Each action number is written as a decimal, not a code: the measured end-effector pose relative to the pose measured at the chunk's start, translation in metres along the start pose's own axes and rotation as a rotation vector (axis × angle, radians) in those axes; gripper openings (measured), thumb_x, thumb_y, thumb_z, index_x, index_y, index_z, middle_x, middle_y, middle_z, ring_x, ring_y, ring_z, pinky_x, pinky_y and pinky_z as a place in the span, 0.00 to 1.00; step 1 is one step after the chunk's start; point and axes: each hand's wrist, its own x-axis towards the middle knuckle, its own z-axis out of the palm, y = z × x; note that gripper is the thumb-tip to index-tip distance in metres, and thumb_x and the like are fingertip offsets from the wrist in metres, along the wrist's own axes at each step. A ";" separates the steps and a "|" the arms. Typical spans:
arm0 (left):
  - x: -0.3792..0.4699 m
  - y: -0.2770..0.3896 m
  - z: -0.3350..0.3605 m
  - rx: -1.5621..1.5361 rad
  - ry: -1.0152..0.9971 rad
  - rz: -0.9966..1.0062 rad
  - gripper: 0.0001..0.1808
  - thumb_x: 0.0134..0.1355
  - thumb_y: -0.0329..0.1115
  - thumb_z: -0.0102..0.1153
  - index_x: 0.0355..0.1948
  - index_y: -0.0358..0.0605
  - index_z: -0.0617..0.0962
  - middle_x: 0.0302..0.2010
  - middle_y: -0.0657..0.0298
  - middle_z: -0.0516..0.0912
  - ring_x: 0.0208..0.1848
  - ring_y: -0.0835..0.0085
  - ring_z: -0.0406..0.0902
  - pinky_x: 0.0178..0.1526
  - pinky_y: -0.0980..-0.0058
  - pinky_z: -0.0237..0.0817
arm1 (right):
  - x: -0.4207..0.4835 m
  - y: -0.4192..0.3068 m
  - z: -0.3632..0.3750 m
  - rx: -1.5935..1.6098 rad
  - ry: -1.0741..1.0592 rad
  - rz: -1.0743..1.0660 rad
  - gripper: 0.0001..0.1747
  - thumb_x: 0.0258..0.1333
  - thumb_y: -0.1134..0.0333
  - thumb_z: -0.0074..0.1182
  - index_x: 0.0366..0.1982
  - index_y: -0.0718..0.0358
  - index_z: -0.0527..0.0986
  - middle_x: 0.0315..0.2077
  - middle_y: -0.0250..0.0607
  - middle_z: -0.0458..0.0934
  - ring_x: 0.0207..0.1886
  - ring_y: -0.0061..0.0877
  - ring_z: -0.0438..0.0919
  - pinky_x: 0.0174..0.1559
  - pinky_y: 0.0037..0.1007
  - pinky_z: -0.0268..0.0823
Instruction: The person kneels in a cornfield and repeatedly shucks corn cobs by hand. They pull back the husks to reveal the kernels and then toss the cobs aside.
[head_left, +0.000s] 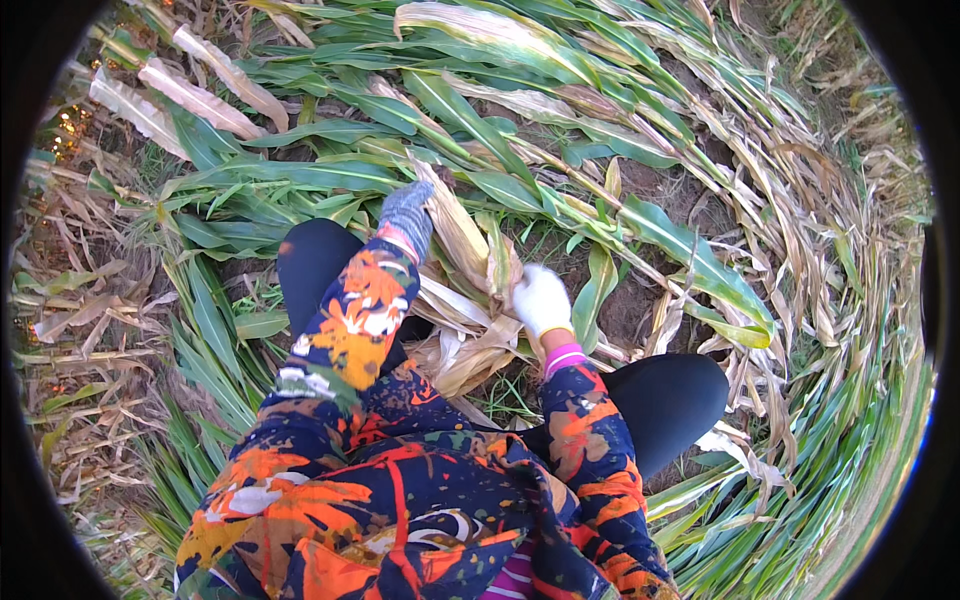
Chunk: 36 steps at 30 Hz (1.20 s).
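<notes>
An ear of corn in its dry husk (459, 229) lies slanting between my hands, its tip up by my left hand and its base toward my right. My left hand (407, 214), in a grey knitted glove, is at the upper end of the husk; its fingers are mostly hidden behind the back of the hand. My right hand (541, 301), in a white glove, is closed on the husk's lower end, by a yellowish husk leaf (501, 259). Loose pale husks (469, 349) lie just below, between my legs.
Felled green corn stalks (570, 210) lie across the ground in front of me. Dry leaves (787, 247) and stalks spread to the right, more dry stalks (97, 300) to the left. My bent knees (671, 409) flank the husks. Bare soil (626, 300) shows beyond my right hand.
</notes>
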 end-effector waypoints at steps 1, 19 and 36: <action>0.000 -0.011 -0.025 0.160 -0.078 0.207 0.17 0.54 0.27 0.63 0.46 0.35 0.81 0.43 0.53 0.84 0.45 0.62 0.81 0.53 0.67 0.71 | 0.007 -0.006 -0.007 0.095 0.256 -0.095 0.12 0.57 0.66 0.49 0.39 0.63 0.79 0.35 0.55 0.80 0.42 0.49 0.79 0.47 0.43 0.72; -0.043 -0.007 0.041 -0.327 -0.012 -0.042 0.17 0.70 0.43 0.52 0.51 0.45 0.80 0.47 0.61 0.83 0.47 0.69 0.79 0.55 0.71 0.68 | 0.071 -0.150 -0.052 -0.277 0.100 -0.556 0.13 0.59 0.60 0.49 0.29 0.61 0.78 0.27 0.49 0.81 0.30 0.46 0.81 0.35 0.44 0.74; -0.077 0.033 0.076 0.599 0.195 -0.037 0.31 0.60 0.56 0.59 0.47 0.33 0.81 0.40 0.52 0.85 0.40 0.59 0.78 0.47 0.66 0.68 | 0.084 -0.088 -0.010 0.753 0.173 -0.063 0.14 0.60 0.62 0.47 0.34 0.63 0.80 0.28 0.48 0.82 0.30 0.39 0.81 0.37 0.37 0.72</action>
